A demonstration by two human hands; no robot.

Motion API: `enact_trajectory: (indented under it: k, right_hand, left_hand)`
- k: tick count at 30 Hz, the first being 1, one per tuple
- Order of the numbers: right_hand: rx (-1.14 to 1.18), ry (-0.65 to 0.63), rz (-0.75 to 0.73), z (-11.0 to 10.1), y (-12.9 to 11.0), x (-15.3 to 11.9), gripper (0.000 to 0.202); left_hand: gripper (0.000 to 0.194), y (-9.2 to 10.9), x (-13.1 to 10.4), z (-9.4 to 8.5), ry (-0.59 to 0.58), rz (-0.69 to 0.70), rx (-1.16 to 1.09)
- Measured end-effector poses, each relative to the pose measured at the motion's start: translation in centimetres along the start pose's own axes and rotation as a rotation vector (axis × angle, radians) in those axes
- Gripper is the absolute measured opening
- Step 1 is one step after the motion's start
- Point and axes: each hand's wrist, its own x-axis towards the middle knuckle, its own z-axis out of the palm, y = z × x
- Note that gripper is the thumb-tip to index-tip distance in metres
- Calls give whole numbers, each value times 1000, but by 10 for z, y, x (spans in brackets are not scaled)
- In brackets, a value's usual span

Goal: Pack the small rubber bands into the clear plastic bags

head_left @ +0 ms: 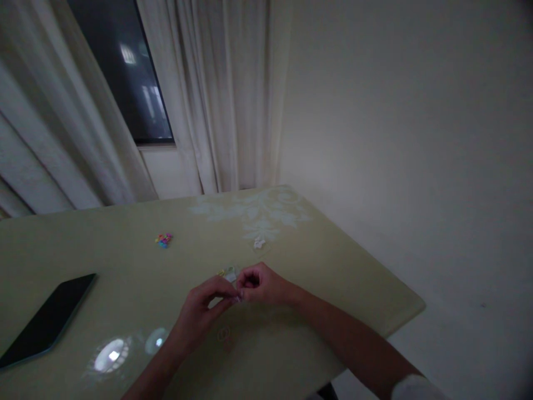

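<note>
My left hand [208, 305] and my right hand [261, 284] meet above the near part of the table, fingertips almost touching. Both are closed in a pinch on one small pale, slightly shiny piece [238, 298], mostly covered by the fingers and too small to name. Just behind the fingers lie small whitish and yellowish items [229, 273], partly hidden by my hands. A faint pinkish ring-shaped thing [224, 333] shows on the table below my left hand.
A heap of small multicoloured pieces [164, 240] lies farther back on the glossy table [125, 244]. Small white pieces [259, 243] sit beyond my right hand. A dark tablet [50, 319] rests at the left. Curtains [225, 100] and a wall [395, 139] border the table.
</note>
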Motion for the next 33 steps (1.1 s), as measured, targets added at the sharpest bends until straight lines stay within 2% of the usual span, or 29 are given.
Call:
enact_trajectory:
  k: [11,14,17,20,26,30,33]
  right_hand:
    - [26,15,-34,3,11,2,15]
    - [31,30,-40,2,12,3,22]
    - [46,46,-63,1,9,3,34]
    - [14,95,-104,2,2,-1,40]
    - [-190,219,-280,9,-7,-7,37]
    - [-283,347,-387,13,-5,-6,27]
    - [-314,383,-420,15,-1,-4,27]
  left_hand:
    - [10,-15,1,-1,33,118,-24]
    - [8,-13,1,-2,59,139,0]
    - [8,-9,0,-3,83,104,53]
    - [10,-4,1,-3,121,70,78]
    - [12,0,1,-2,164,86,157]
    - [9,-1,-1,0,212,42,122]
    - [11,-3,-3,3,235,-10,69]
